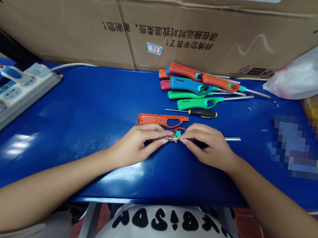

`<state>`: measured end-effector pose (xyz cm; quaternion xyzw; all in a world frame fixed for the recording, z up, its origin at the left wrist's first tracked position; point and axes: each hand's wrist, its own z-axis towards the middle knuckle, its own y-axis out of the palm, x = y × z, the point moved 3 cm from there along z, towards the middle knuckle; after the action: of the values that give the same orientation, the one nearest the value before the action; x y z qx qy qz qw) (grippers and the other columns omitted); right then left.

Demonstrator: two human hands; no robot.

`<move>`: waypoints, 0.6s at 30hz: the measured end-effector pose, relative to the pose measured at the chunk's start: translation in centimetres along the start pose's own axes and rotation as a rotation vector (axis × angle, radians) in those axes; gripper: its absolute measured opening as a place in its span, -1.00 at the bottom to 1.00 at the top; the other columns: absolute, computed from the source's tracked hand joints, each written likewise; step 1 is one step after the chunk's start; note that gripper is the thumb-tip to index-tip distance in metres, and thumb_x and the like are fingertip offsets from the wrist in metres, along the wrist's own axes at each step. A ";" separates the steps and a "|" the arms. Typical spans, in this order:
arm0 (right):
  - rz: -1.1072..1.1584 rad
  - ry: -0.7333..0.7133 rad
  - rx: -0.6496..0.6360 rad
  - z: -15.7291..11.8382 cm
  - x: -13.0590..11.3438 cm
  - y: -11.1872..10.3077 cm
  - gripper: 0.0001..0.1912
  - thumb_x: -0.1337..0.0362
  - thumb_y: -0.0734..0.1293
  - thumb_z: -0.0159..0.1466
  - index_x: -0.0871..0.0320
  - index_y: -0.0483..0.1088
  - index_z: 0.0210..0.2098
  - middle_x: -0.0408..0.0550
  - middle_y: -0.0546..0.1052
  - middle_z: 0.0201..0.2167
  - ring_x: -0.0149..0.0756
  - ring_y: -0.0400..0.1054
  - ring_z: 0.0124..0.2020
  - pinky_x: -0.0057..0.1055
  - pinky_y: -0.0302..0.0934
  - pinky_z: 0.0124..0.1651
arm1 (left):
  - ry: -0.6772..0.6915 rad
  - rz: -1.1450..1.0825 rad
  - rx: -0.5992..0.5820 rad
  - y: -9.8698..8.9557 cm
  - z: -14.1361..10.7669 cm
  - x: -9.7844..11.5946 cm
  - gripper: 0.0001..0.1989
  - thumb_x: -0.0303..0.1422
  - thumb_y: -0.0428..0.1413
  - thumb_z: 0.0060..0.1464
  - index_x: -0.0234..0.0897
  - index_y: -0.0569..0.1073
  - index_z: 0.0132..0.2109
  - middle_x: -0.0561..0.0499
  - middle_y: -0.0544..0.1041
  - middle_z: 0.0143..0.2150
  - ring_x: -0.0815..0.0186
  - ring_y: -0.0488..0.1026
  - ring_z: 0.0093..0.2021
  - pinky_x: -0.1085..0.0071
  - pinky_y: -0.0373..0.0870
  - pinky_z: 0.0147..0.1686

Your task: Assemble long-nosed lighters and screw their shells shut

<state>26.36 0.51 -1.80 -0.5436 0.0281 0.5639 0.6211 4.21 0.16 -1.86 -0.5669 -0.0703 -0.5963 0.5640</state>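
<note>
Over the blue table, my left hand (144,142) pinches the left end of a small greyish lighter insert (171,137). My right hand (208,145) is closed at the insert's right side, its fingertips beside a teal trigger piece (178,133). A metal tube (233,139) sticks out to the right from behind my right hand. Just beyond my fingers lies an orange half shell (150,119) with its inner side up. Another orange part shows partly between my hands. A black and yellow screwdriver (203,113) lies behind the shell.
Several assembled lighters (189,85) in red, orange, blue and green lie against the cardboard box (72,21). A power strip (12,96) is at the left. At the right are a plastic bag (315,65) and a blurred-out object (298,147).
</note>
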 end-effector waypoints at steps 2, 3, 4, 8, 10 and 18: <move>-0.002 -0.003 0.005 0.0 0.0 0.0 -0.88 0.40 0.35 0.36 0.10 0.53 -0.17 -0.08 0.60 -0.25 -0.34 0.50 -0.22 -0.39 0.38 -0.11 | -0.002 -0.003 0.000 0.0 0.0 0.0 -0.70 -0.47 0.12 0.32 -0.28 0.55 0.15 -0.09 0.65 -0.07 0.29 0.61 -0.06 0.38 0.55 0.00; -0.001 -0.004 0.009 0.0 0.0 0.0 -0.88 0.40 0.35 0.36 0.10 0.53 -0.18 -0.08 0.60 -0.26 -0.34 0.50 -0.23 -0.38 0.38 -0.11 | -0.004 -0.004 -0.001 0.1 0.0 0.0 -0.70 -0.47 0.12 0.32 -0.28 0.55 0.15 -0.10 0.65 -0.06 0.29 0.61 -0.05 0.37 0.55 0.00; 0.000 -0.006 0.012 0.0 0.0 0.0 -0.88 0.40 0.35 0.36 0.10 0.53 -0.18 -0.08 0.60 -0.26 -0.34 0.50 -0.23 -0.38 0.39 -0.12 | -0.007 -0.004 0.000 0.1 0.0 0.0 -0.70 -0.46 0.12 0.33 -0.28 0.55 0.15 -0.10 0.65 -0.06 0.28 0.61 -0.05 0.37 0.55 0.00; 0.002 -0.014 0.026 0.1 -0.1 0.0 -0.88 0.39 0.35 0.36 0.09 0.54 -0.19 -0.08 0.61 -0.27 -0.33 0.50 -0.24 -0.36 0.41 -0.13 | -0.022 -0.007 0.009 0.2 -0.1 0.0 -0.70 -0.44 0.12 0.33 -0.25 0.55 0.16 -0.11 0.66 -0.04 0.26 0.61 -0.04 0.32 0.56 0.02; 0.005 -0.015 0.030 0.1 -0.2 0.0 -0.87 0.39 0.34 0.36 0.09 0.54 -0.19 -0.07 0.61 -0.28 -0.33 0.51 -0.25 -0.36 0.41 -0.14 | -0.024 -0.009 0.013 0.2 -0.1 0.0 -0.70 -0.44 0.12 0.33 -0.25 0.55 0.15 -0.11 0.66 -0.04 0.25 0.61 -0.03 0.32 0.56 0.02; 0.033 0.000 0.020 0.2 -0.2 0.0 -0.88 0.39 0.35 0.37 0.11 0.55 -0.19 -0.06 0.62 -0.28 -0.36 0.51 -0.26 -0.39 0.41 -0.15 | -0.028 -0.014 0.027 0.3 -0.1 0.1 -0.72 -0.43 0.13 0.33 -0.25 0.57 0.13 -0.11 0.66 -0.02 0.25 0.62 0.00 0.33 0.56 0.04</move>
<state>26.17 0.50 -1.65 -0.5369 0.0428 0.5738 0.6170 4.46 -0.10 -1.99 -0.5672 -0.0902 -0.5913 0.5661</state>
